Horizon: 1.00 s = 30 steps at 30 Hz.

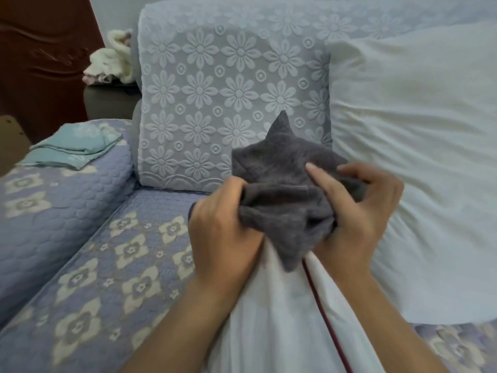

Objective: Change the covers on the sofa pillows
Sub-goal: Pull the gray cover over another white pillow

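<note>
Both bare forearms reach forward from the lower edge of the view and converge toward the middle. The left hand (226, 219) is knuckles-up, fingers curled tight into a bunched grey pillow cover (282, 184) — its grip closes on the near left edge of the fabric. The right hand (357, 211) sits just across from that grip, thumb and fingers curled round the opposite edge, with the index finger (320, 179) stretched out flat — lying on top of the cloth, pointing away.
</note>
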Each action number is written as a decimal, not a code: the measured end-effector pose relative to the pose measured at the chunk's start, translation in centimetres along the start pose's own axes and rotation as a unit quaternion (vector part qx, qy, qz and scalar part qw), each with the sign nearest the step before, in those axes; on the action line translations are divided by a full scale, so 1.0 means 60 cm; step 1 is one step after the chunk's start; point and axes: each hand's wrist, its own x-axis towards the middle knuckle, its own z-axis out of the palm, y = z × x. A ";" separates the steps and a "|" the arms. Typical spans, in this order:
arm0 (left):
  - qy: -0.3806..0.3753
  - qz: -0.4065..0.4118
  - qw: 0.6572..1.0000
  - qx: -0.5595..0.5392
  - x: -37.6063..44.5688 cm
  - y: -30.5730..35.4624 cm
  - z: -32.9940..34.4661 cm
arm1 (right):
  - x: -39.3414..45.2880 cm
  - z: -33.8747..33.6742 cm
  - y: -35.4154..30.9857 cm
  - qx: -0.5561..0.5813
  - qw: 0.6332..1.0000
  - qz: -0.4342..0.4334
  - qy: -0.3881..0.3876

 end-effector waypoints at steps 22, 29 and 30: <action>0.031 0.072 0.997 -0.027 0.003 0.015 -0.012 | -0.022 0.001 0.001 0.000 0.996 -0.075 -0.045; 0.066 -0.040 0.987 -0.139 0.031 0.026 -0.017 | -0.019 0.015 -0.010 0.042 0.988 -0.119 -0.093; 0.065 -0.089 0.978 -0.179 0.034 0.031 -0.017 | -0.022 0.017 -0.012 0.059 0.985 -0.115 -0.113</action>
